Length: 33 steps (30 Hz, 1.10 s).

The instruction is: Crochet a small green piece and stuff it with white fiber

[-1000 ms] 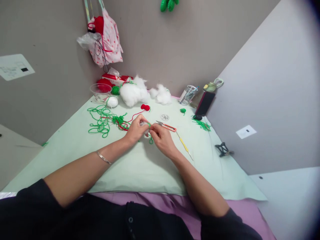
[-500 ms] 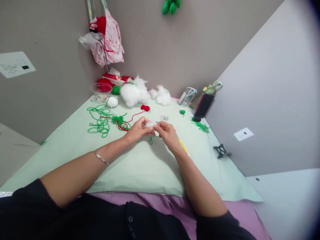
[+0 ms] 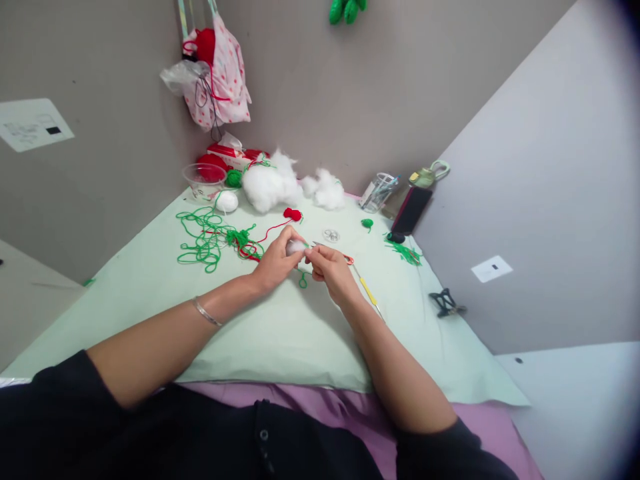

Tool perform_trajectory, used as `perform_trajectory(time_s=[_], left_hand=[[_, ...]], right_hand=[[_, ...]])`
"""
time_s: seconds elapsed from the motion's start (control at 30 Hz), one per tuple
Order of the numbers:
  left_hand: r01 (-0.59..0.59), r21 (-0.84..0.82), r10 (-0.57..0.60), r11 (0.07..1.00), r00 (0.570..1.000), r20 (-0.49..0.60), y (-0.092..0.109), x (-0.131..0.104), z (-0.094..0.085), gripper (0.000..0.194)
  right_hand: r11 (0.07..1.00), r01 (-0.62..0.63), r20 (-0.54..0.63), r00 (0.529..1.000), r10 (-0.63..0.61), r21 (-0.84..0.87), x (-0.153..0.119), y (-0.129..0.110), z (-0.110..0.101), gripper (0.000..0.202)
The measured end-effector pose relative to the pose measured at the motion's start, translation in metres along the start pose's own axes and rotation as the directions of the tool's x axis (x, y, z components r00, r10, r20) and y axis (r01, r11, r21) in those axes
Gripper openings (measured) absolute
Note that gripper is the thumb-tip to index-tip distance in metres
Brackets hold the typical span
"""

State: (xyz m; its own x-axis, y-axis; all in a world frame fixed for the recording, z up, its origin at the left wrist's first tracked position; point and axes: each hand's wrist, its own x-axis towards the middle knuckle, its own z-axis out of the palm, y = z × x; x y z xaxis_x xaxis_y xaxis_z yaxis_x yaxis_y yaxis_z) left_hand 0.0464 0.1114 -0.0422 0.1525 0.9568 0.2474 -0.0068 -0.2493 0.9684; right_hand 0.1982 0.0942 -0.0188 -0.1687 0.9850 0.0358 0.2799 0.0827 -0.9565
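A small white tuft of stuffing (image 3: 295,247) is gripped between the thumb and fingers of my left hand (image 3: 276,261). Just right of it, my right hand (image 3: 331,265) pinches at the tuft's edge, where a bit of green shows; what its fingertips hold is too small to name. Orange-handled scissors (image 3: 349,259) lie by my right hand, their tip showing beyond the fingers. A yellow-handled crochet hook (image 3: 369,291) rests to the right. Below my hands is a loop of green yarn (image 3: 303,281). A red knitted piece (image 3: 293,214) lies behind my left hand.
Tangled green yarn (image 3: 200,240) spreads at the left, near a white ball (image 3: 227,201) and a clear tub (image 3: 204,181). White stuffing (image 3: 270,187) is piled at the back. A clear cup (image 3: 379,193), phone (image 3: 411,211) and black stand (image 3: 447,303) are at the right.
My right fingertips have shifted slightly left and down along the white tuft, and more of the scissors' orange handle shows. The whole view has shifted a little.
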Motion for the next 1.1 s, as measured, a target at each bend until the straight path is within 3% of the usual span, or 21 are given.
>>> perform_trajectory(time_s=[0.13, 0.3, 0.43, 0.57, 0.73, 0.93, 1.1], left_hand=[[0.034, -0.069, -0.027, 0.997, 0.995, 0.099, 0.007, -0.002, -0.006, 0.032], [0.129, -0.186, -0.083, 0.974, 0.968, 0.237, 0.017, 0.002, -0.016, 0.026], [0.134, -0.190, -0.099, 0.973, 0.978, 0.184, 0.014, 0.003, -0.014, 0.028], [0.105, -0.158, -0.097, 0.982, 0.994, 0.058, 0.006, 0.003, -0.005, 0.021], [0.105, -0.123, -0.114, 0.987, 0.991, -0.067, -0.003, 0.006, 0.004, 0.019], [0.163, -0.215, -0.159, 0.963, 0.987, 0.033, 0.005, 0.000, 0.003, 0.016], [0.173, -0.237, -0.148, 0.956, 0.982, 0.120, 0.009, -0.001, -0.003, 0.033]], right_hand=[[0.999, 0.021, -0.072, 0.997, -0.024, -0.032, 0.000, -0.001, -0.004, 0.036], [0.991, 0.060, -0.124, 0.989, -0.075, -0.119, -0.004, -0.003, -0.008, 0.030], [0.979, 0.093, -0.090, 0.990, -0.111, -0.181, -0.007, -0.003, -0.009, 0.027], [0.966, 0.141, -0.016, 0.989, -0.148, -0.219, -0.010, -0.003, -0.003, 0.023], [0.964, 0.143, -0.019, 0.988, -0.152, -0.225, -0.012, -0.002, 0.008, 0.016], [0.975, 0.081, -0.076, 0.992, -0.099, -0.207, -0.002, 0.002, -0.002, 0.021], [0.975, 0.082, -0.090, 0.991, -0.102, -0.205, -0.001, -0.001, -0.013, 0.025]])
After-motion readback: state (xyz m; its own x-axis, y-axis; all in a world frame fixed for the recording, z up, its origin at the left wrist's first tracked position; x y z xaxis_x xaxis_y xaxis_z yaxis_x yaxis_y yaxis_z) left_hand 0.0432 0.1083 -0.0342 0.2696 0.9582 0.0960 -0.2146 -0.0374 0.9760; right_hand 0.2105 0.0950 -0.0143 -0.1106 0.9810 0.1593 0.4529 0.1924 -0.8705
